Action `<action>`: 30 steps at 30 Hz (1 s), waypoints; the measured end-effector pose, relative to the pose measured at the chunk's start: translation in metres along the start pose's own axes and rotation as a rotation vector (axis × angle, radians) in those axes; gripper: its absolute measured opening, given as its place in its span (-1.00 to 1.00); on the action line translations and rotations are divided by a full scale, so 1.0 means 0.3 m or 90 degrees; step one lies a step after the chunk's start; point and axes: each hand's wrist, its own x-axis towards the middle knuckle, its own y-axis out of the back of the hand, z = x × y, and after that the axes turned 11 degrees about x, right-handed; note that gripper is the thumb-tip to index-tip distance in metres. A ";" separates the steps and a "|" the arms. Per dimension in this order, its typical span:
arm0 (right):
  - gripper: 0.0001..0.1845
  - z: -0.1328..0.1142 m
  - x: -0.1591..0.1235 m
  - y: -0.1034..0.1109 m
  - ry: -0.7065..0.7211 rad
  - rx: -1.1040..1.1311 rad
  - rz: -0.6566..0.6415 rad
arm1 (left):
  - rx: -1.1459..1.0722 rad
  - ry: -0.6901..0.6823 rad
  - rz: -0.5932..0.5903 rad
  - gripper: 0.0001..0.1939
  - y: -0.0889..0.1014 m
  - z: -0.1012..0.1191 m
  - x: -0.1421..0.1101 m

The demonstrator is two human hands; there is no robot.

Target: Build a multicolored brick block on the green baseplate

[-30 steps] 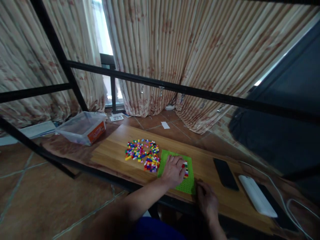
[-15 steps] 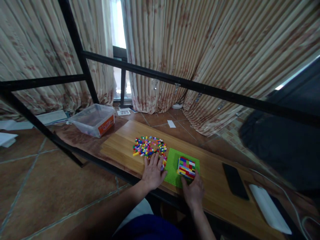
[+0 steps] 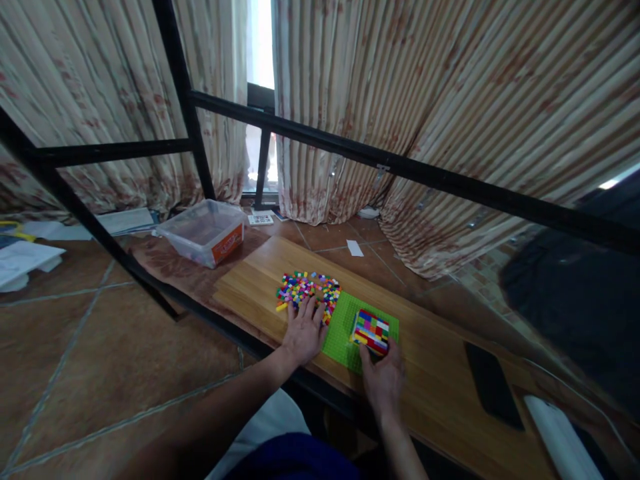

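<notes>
A green studded baseplate (image 3: pixel 338 338) lies on the wooden board, bearing a compact block of multicoloured toy bricks (image 3: pixel 371 330). My right hand (image 3: pixel 384 377) grips the near side of this block, thumb at its front left and fingers at its right corner. Left of the baseplate is a loose pile of small coloured bricks (image 3: pixel 300 288). My left hand (image 3: pixel 304 331) lies palm down with fingers spread at the pile's near edge, its fingertips touching or just over the bricks. Whatever is under those fingers is hidden.
A clear plastic bin (image 3: pixel 200 233) with an orange label stands beyond the left end of the wooden board (image 3: pixel 250 280). A dark phone (image 3: pixel 493 385) and a white device (image 3: pixel 565 437) lie to the right. Black metal bars (image 3: pixel 320 137) cross in front of the curtains.
The view has swung slightly left, so the surroundings sit further right. My left hand has shifted a little back with its fingers spread. My right hand stays at the brick block.
</notes>
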 end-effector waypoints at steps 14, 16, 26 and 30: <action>-0.25 0.005 0.170 0.058 0.183 -0.024 -0.264 | -0.032 0.013 0.037 -0.45 -0.009 -0.007 -0.001; -0.26 0.018 0.198 0.061 0.186 -0.018 -0.287 | -0.037 0.003 0.043 -0.38 0.003 -0.023 -0.006; -0.23 0.136 0.214 0.209 0.170 -0.090 -0.282 | -0.020 0.024 0.053 -0.13 0.056 -0.188 -0.117; -0.23 0.226 0.216 0.316 0.140 -0.121 -0.278 | -0.033 0.097 0.070 -0.17 0.072 -0.228 -0.127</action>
